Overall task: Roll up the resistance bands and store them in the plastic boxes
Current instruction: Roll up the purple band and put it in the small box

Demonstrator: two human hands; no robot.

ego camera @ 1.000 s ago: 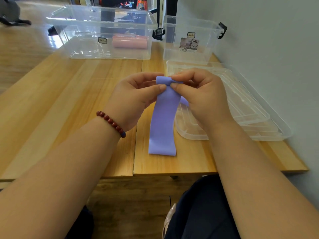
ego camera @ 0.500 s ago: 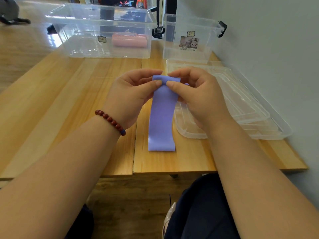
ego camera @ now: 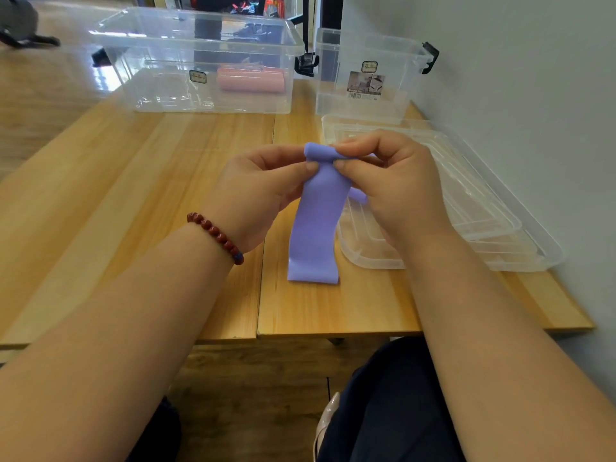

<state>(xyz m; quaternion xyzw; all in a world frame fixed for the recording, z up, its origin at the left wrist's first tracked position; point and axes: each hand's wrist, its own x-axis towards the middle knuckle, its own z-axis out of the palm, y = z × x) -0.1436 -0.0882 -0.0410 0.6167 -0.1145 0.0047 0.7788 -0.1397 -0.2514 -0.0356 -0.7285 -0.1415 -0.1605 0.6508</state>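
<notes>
A purple resistance band (ego camera: 316,225) hangs from both hands above the wooden table (ego camera: 140,201), its lower end resting on the tabletop. Its top edge is curled over into a small roll. My left hand (ego camera: 256,195) pinches the left side of that roll with thumb and fingers. My right hand (ego camera: 390,185) pinches the right side, fingers curled over the top. A rolled pink band (ego camera: 251,80) lies inside the large clear plastic box (ego camera: 200,58) at the back. A smaller clear box (ego camera: 366,71) with black latches stands to its right.
Two clear plastic lids (ego camera: 473,208) lie stacked on the table's right side, just under my right hand, next to the grey wall (ego camera: 516,78). A red bead bracelet (ego camera: 216,236) is on my left wrist. The table's front edge is close to my lap.
The band's top edge has been curled further into a roll. Its lower end has drawn up the table towards my hands, so the hanging part is shorter.
</notes>
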